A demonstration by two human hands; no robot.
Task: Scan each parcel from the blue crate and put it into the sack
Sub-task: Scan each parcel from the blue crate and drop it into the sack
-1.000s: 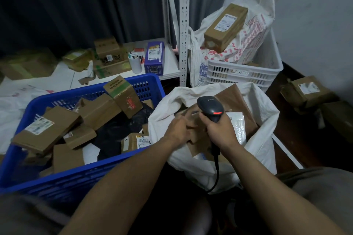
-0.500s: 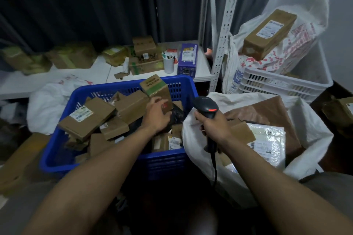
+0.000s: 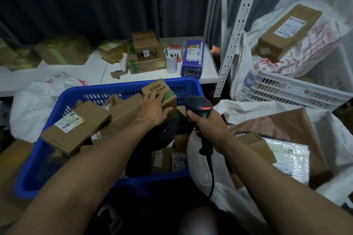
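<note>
Hands | left hand [image 3: 152,110] seemingly grips box [image 3: 162,89] | right hand [image 3: 207,126] holds scanner [image 3: 198,105]

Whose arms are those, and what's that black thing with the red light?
The camera sits on a person's head, so you look down on their own two arms. The left hand grips a small box in the blue crate, which is full of cardboard parcels. The right hand holds the black thing, a scanner on a cable, for scanning parcels. Right of the crate is a white sack with parcels already in it. Behind is a white table with more boxes.
</note>
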